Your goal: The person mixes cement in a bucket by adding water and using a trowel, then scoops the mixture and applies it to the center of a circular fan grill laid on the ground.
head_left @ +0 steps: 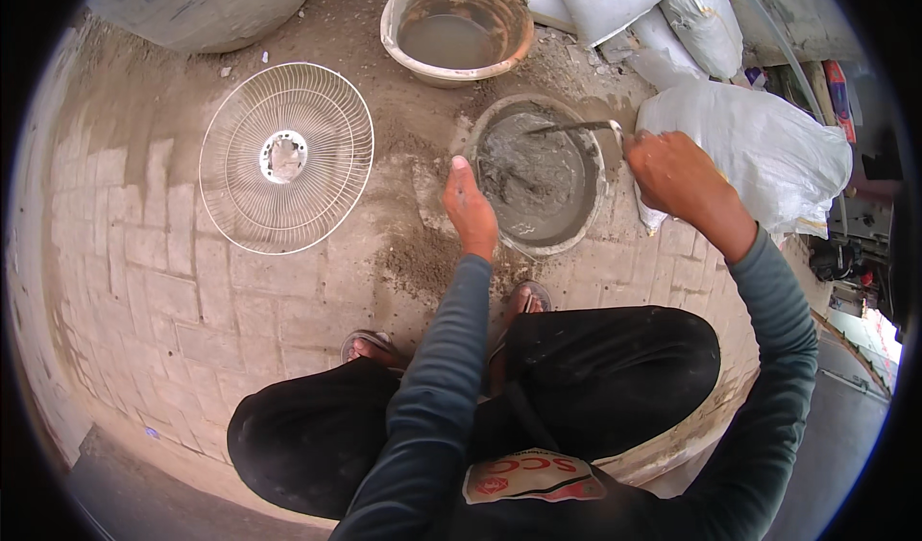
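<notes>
Trowel (574,127) in right hand (677,171)

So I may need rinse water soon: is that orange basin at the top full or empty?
Partly full: the orange basin holds murky water that covers its bottom, with bare inner wall above it.

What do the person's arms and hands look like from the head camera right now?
Both arms wear long, snug grey-blue sleeves reaching the wrists. The left hand and right hand are bare, with no gloves, and both look dusted with grey mortar. No watch or rings show.
</notes>
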Available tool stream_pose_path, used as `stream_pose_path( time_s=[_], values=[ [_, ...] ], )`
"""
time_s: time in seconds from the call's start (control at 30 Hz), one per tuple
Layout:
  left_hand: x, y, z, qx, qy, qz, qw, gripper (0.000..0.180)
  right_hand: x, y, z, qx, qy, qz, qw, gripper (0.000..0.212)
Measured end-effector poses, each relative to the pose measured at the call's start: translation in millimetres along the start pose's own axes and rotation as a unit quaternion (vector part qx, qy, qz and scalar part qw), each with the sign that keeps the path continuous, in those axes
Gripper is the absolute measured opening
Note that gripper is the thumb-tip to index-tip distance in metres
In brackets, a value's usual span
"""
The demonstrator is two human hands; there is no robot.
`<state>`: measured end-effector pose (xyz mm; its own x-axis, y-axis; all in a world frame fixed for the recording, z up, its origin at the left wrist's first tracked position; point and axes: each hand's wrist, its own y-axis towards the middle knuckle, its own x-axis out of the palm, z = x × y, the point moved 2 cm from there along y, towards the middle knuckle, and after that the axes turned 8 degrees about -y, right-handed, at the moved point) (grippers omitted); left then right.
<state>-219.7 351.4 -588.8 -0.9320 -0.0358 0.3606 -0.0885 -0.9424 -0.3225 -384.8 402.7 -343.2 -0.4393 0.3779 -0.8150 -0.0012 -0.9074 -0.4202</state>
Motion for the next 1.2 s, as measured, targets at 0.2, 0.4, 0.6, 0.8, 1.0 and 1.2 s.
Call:
stream_pose_path(
  time_s=[0.2, 0.4, 0.6, 0.8, 1.0, 1.2],
  values=[
    [4, 2, -4, -0.058, 0.029, -0.037, 0.997, 0.062, 112, 46, -57, -0.066, 0.019, -0.031, 0.997, 0.01],
    [4, -3, 5, -0.013, -0.008, -0.015, 1.0, 0.063, 59, -22, -43, -0.095, 0.091, -0.09, 0.987, 0.006],
    [-1, -2, 3, -0.024, -0.003, -0.028, 0.999, 0.062, -14, 3, -4, -0.016, -0.034, 0.009, 0.999, 0.003],
    [4, -1, 1, -0.036, -0.021, -0.028, 0.999, 0.063, 72, 64, -99, -0.143, -0.102, -0.001, 0.984, 0.006],
    [9, -8, 4, -0.04, -0.024, -0.031, 0.998, 0.064, 53, -37, -39, -0.098, 0.041, -0.036, 0.994, 0.005],
    [4, -2, 2, -0.006, -0.017, -0.019, 1.0, 0.063, 28, -6, 25, 0.023, 0.027, 0.002, 0.999, 0.006]
  ],
)
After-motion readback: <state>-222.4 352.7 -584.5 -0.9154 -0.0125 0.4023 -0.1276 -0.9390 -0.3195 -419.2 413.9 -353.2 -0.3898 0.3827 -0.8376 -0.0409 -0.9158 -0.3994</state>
